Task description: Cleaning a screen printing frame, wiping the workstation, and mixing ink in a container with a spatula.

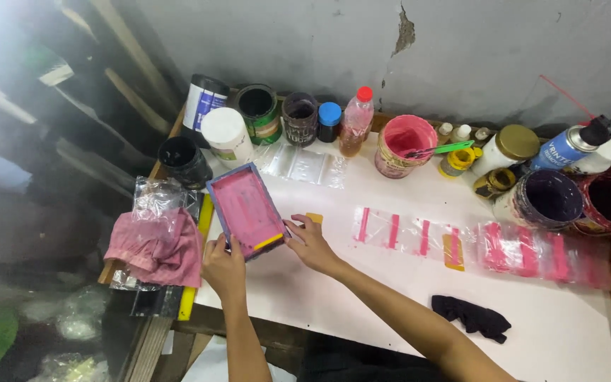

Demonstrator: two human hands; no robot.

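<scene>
Both hands grip the near end of a small pink-coated printing frame, tilted above the white table.

Left hand is closed on the near left corner of the frame; right hand pinches its near right edge, apparently to keep the wet pink face off the table. Pink-striped clear bags lie in a row to the right, seemingly spread apart to avoid smearing. Behind them stands a pink paint tub; a pink rag lies left.

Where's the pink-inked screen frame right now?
Head view, left side of the white table: the pink screen frame is tilted up, held by both the left hand and right hand, beside the pink cloth.
</scene>
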